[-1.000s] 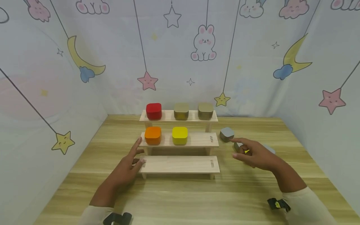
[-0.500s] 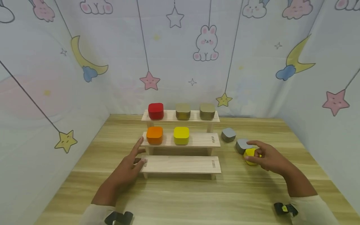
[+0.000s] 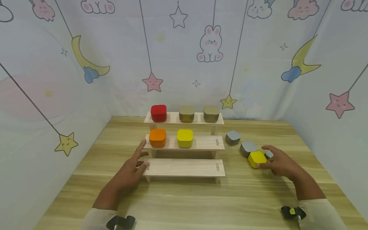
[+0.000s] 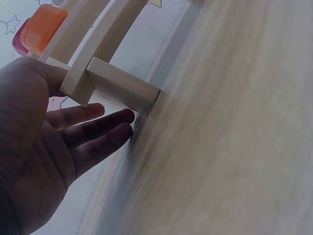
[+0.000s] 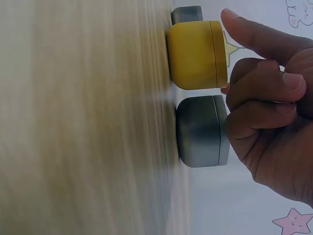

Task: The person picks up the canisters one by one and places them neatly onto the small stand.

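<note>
My left hand (image 3: 130, 169) is at the left end of a three-tier wooden stand (image 3: 184, 168). Its thumb is at the bottom step's end and its index finger reaches the middle step's edge; the other fingers extend under the step in the left wrist view. My right hand (image 3: 283, 164) hovers beside a yellow rounded box (image 3: 257, 159) on the table, thumb and index spread, other fingers curled in. Its thumb overlaps the yellow box's edge in the head view. A grey box (image 5: 201, 131) stands beside the yellow one, partly hidden by this hand in the head view.
A red box (image 3: 158, 113) and two khaki boxes (image 3: 187, 114) stand on the top step. The middle step bears an orange box (image 3: 157, 138) and a yellow box (image 3: 185, 138). Further grey boxes (image 3: 233, 137) stand right of the stand. Printed cloth walls enclose the table.
My right hand has moved right and slightly down, off the grey boxes, uncovering the yellow box. My left hand keeps its place at the stand.
</note>
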The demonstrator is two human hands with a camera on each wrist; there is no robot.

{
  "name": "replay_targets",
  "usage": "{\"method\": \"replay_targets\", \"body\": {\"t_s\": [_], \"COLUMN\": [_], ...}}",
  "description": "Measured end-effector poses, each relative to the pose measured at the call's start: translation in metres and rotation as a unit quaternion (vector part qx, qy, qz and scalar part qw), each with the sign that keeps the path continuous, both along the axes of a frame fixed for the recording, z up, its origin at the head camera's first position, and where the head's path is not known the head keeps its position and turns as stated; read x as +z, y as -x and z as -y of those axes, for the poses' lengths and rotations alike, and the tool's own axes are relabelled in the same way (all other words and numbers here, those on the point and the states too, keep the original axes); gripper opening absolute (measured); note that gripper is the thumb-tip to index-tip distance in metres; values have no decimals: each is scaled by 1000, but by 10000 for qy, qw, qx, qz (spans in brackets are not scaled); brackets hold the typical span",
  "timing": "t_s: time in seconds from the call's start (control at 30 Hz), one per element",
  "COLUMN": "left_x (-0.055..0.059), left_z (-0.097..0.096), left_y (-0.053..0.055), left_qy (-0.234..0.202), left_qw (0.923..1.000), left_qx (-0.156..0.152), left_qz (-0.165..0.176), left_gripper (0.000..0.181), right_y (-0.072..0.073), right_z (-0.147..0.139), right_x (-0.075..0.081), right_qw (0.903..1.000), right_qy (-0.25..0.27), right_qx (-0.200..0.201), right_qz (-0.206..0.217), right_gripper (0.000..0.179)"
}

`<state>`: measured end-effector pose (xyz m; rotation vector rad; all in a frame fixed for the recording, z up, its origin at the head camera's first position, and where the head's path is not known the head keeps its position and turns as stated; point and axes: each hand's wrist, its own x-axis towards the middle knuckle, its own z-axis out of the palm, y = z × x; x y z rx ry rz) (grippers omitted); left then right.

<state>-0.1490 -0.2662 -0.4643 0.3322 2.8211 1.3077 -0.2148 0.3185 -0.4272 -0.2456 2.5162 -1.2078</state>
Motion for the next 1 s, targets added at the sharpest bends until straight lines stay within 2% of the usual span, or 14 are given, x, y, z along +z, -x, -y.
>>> {"method": "replay_targets", "body": {"t_s": [0.3, 0.5, 0.73, 1.0], "left_x": [1, 4, 4, 4], "left_z": [-1, -2, -2, -2], "left_y": [0, -1, -1, -1], "left_qy": [-4, 20, 19, -9], "left_qw": [10000, 10000, 10000, 10000], "left_qx": [-17, 30, 7, -3], "left_qz": [-35, 87, 12, 8], "left_gripper": [92, 91, 92, 92], "right_y": [2, 2, 0, -1], "right_z": [0, 1, 1, 2], "right_x": [-7, -9, -10, -11], "right_qw": [9996, 9996, 9995, 9992], "right_qy": [-140, -123, -207, -59], "right_qx": [-38, 39, 133, 236], "right_qz": [261, 270, 189, 323], "right_gripper": [103, 96, 90, 80]}}
